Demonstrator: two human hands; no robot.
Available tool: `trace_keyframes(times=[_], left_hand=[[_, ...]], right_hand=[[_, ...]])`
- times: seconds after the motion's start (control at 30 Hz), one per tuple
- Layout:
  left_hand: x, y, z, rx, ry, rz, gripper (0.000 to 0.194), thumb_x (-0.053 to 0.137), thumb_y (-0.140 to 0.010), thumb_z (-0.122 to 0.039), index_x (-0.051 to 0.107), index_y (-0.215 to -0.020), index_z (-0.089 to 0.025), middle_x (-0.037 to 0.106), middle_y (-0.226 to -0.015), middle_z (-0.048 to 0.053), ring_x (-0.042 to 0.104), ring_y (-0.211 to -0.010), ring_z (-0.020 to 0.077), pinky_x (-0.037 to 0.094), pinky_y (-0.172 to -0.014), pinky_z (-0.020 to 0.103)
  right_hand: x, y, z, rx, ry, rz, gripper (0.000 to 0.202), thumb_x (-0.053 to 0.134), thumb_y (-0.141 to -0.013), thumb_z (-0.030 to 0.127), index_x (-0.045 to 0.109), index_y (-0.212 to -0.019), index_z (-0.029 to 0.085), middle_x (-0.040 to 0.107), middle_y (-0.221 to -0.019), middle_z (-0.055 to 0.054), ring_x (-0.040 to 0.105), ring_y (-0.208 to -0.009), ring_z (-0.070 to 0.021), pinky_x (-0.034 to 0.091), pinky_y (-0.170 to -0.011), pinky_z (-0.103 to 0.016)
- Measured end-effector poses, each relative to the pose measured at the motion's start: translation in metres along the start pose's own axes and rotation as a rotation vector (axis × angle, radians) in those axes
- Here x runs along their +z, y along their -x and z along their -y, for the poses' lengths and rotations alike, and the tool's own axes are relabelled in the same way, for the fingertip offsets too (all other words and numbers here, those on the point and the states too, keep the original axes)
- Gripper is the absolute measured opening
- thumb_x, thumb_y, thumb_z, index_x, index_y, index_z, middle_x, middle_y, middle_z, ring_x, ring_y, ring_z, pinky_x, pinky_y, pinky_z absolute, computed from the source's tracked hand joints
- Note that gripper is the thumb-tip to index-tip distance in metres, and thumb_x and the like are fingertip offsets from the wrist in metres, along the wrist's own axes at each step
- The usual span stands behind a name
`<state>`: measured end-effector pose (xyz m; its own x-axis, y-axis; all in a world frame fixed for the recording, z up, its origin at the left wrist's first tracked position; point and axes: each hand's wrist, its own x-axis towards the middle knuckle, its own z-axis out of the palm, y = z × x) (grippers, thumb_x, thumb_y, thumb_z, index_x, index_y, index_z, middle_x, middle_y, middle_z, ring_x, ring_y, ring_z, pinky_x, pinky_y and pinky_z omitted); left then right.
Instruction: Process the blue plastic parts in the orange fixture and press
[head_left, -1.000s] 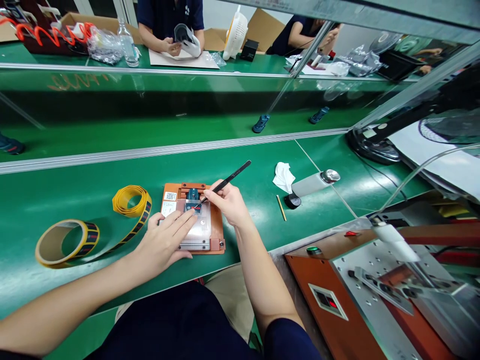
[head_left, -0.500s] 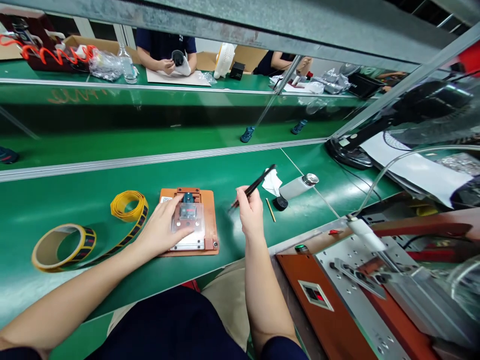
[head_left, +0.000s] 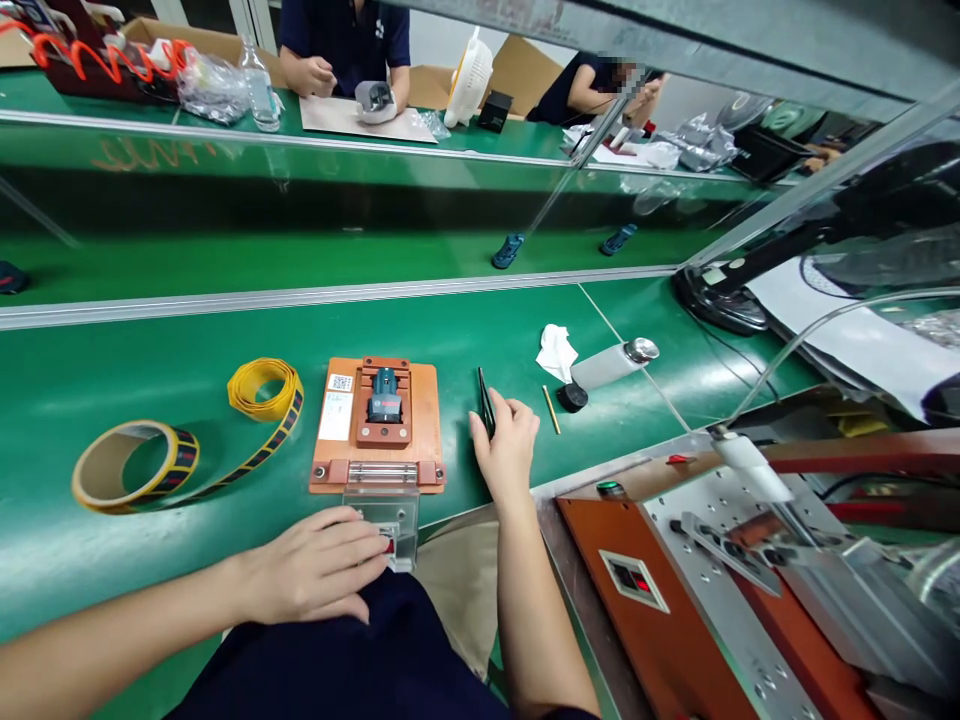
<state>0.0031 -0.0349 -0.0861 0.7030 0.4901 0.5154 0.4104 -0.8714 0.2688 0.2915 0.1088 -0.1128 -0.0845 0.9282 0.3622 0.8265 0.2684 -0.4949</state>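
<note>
An orange fixture plate [head_left: 424, 408] lies on the green bench with a small blue-grey part [head_left: 385, 393] seated in its middle. Its clear hinged cover [head_left: 397, 510] is swung open toward me, over the bench edge. My left hand [head_left: 315, 572] rests on that cover, with the fingertips pressing its left side. To the right of the fixture, my right hand [head_left: 506, 450] is low on the bench. Its fingers hold the near end of the black tweezers [head_left: 485, 398], which lie nearly flat on the surface.
A yellow tape roll [head_left: 97, 470] with a loose coil [head_left: 262, 385] sits at left. At right are a white cloth [head_left: 556, 350], a white bottle [head_left: 611, 365], a black cap [head_left: 574, 397] and a brass pin [head_left: 551, 410]. An orange machine [head_left: 660, 610] stands near right. Other people work across the conveyor.
My left hand swung the clear cover off the part and open toward me. My right hand moved the tweezers away from the part and lowered them to the bench.
</note>
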Motion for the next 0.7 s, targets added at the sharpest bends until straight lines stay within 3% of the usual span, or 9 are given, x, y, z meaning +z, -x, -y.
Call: trace_keyframes(times=[0.07,0.13,0.23,0.47,0.7], left_hand=[[0.001,-0.007,0.006,-0.061,0.018,-0.053,0.043,0.071,-0.093,-0.031,0.064,-0.131,-0.012,0.076,-0.118,0.014,0.069,-0.114,0.0242,0.053,-0.107,0.042],[0.004,-0.014,0.012,-0.122,0.004,-0.121,0.046,0.069,-0.093,-0.025,0.06,-0.137,-0.014,0.075,-0.119,0.014,0.068,-0.115,0.0249,0.055,-0.103,0.042],[0.008,-0.022,0.016,-0.149,-0.041,-0.166,0.044,0.067,-0.092,-0.018,0.061,-0.136,-0.016,0.076,-0.118,0.012,0.07,-0.112,0.0236,0.055,-0.101,0.038],[0.012,-0.022,0.017,-0.108,-0.073,-0.19,0.033,0.061,-0.092,-0.01,0.069,-0.123,-0.015,0.077,-0.12,0.008,0.07,-0.116,0.0191,0.054,-0.102,0.032],[0.018,-0.017,0.018,-0.099,-0.052,-0.187,0.032,0.061,-0.091,-0.009,0.069,-0.121,-0.01,0.075,-0.123,0.011,0.068,-0.12,0.0209,0.051,-0.107,0.033]], right_hand=[[-0.004,-0.005,0.019,-0.164,-0.19,0.125,0.042,0.046,-0.103,0.042,0.066,-0.136,0.026,0.055,-0.123,-0.014,0.048,-0.12,-0.0314,0.04,-0.106,-0.052],[-0.002,-0.01,0.037,-0.307,-0.369,0.327,0.038,0.043,-0.105,0.041,0.068,-0.133,0.035,0.054,-0.127,-0.009,0.046,-0.126,-0.0284,0.038,-0.11,-0.05],[0.008,-0.016,0.052,-0.348,-0.484,0.495,0.038,0.042,-0.106,0.046,0.07,-0.131,0.037,0.052,-0.13,-0.008,0.044,-0.127,-0.0276,0.036,-0.113,-0.049],[0.03,-0.03,0.046,-0.335,-0.525,0.55,0.041,0.04,-0.105,0.053,0.071,-0.128,0.039,0.048,-0.13,-0.008,0.043,-0.128,-0.0271,0.031,-0.117,-0.05],[0.031,-0.039,0.049,-0.391,-0.465,0.593,0.038,0.042,-0.105,0.051,0.07,-0.128,0.041,0.046,-0.133,-0.006,0.041,-0.13,-0.0278,0.028,-0.119,-0.051]])
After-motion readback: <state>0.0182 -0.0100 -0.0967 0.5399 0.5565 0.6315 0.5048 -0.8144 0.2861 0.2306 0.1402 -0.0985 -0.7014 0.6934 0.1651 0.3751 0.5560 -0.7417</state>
